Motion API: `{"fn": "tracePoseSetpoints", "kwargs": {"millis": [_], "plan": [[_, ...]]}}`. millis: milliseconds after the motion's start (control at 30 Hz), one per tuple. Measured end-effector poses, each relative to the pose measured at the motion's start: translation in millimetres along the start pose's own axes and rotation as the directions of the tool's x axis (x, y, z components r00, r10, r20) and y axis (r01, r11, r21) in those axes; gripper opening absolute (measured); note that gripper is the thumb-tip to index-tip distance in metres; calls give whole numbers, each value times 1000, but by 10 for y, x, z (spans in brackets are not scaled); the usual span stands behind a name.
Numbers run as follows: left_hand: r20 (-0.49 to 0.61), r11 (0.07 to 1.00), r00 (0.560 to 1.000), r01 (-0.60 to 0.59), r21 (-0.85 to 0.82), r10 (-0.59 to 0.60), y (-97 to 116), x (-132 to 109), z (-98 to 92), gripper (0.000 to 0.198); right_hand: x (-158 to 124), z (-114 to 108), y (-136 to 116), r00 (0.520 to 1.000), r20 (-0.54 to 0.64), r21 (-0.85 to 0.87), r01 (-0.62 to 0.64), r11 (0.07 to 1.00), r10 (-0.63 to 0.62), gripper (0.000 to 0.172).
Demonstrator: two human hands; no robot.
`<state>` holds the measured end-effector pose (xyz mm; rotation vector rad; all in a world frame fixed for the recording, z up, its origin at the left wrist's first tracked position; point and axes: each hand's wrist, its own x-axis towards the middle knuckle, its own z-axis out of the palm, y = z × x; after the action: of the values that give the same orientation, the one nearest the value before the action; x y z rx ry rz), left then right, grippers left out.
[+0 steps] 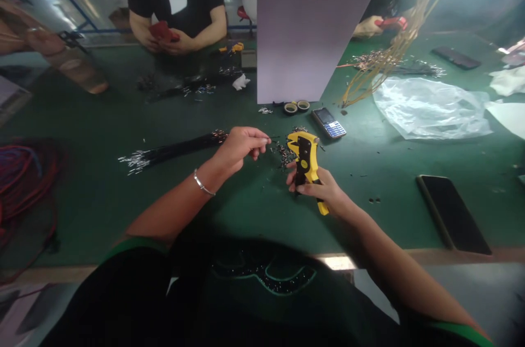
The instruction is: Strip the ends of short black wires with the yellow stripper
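Thumb and fingertips of my left hand (pixel 243 147) are pinched on a thin dark wire (pixel 274 138), whose tip points toward the tool's jaws without visibly touching them. My right hand (pixel 314 185) is wrapped round a yellow and black crimping tool (pixel 307 161), held upright with its head on top. Small metal terminals (pixel 286 155) lie in a loose pile between the hands, partly behind the tool. Left of my left hand, a bundle of black wires (pixel 176 150) with silvery ends rests on the green table (pixel 246 215).
A keypad phone (pixel 328 122) and tape rolls (pixel 291 108) lie beyond the tool, near a tall pale panel (pixel 303 24). A smartphone (pixel 454 214) and plastic bag (pixel 430 109) are right. Red cables (pixel 28 188) lie left. People work across the table.
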<state>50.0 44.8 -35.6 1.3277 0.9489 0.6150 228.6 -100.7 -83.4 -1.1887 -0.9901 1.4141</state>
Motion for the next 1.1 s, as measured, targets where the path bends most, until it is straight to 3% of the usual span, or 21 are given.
{"fn": "tracePoseSetpoints", "kwargs": {"millis": [233,433,633,833,1100], "plan": [[36,998,999,22,-62,-20,44,16,-83,7,-18,60,4,998,68,-34,11,999,-8,52],[43,996,999,30,-83,-26,74,15,-134,9,-9,67,2,995,104,-40,16,999,-12,42],[44,992,999,-18,-124,24,31,46,-167,3,1,23,6,991,131,53,-36,998,29,43],[53,993,998,-32,-111,38,62,-3,-123,4,-4,17,-25,983,183,218,-28,976,-12,46],[173,996,984,-31,-86,45,13,-35,-88,4,-47,56,-100,972,227,322,-15,946,-61,43]]}}
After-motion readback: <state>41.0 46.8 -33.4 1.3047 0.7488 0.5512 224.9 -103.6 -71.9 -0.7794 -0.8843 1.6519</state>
